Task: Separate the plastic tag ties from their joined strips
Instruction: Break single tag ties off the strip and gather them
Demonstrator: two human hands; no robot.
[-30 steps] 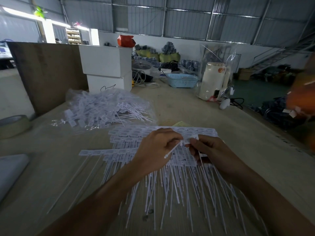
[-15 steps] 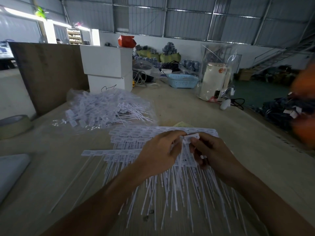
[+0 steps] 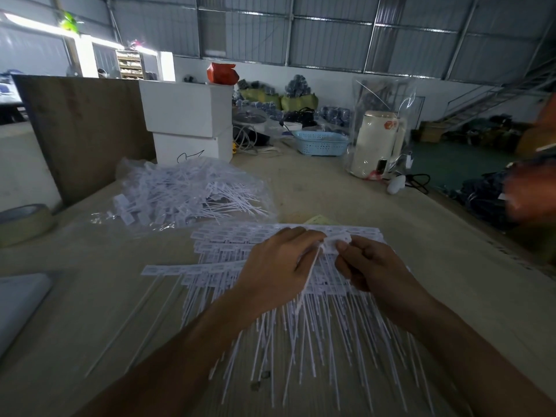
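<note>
A stack of joined strips of white plastic tag ties [image 3: 228,251] lies on the table in front of me, heads away from me and thin tails fanning toward me. Over the stack, my left hand [image 3: 279,272] and my right hand [image 3: 373,266] meet at one white tag tie [image 3: 337,240]. Each hand pinches the tie's flat head between thumb and fingers. Its thin tail [image 3: 304,293] hangs down along my left palm. A heap of loose separated ties [image 3: 192,195] sits on a clear plastic bag further back on the left.
Two stacked white boxes [image 3: 186,121] and a brown board [image 3: 87,127] stand behind the heap. A tape roll [image 3: 24,221] lies at the far left, a blue basket [image 3: 320,142] and a bagged white kettle [image 3: 376,142] at the back. An orange blurred shape [image 3: 535,188] is at the right edge.
Both hands have lifted slightly and closed together on the tie's head. The tail now hangs nearly straight down instead of slanting left. The orange shape on the right has shifted.
</note>
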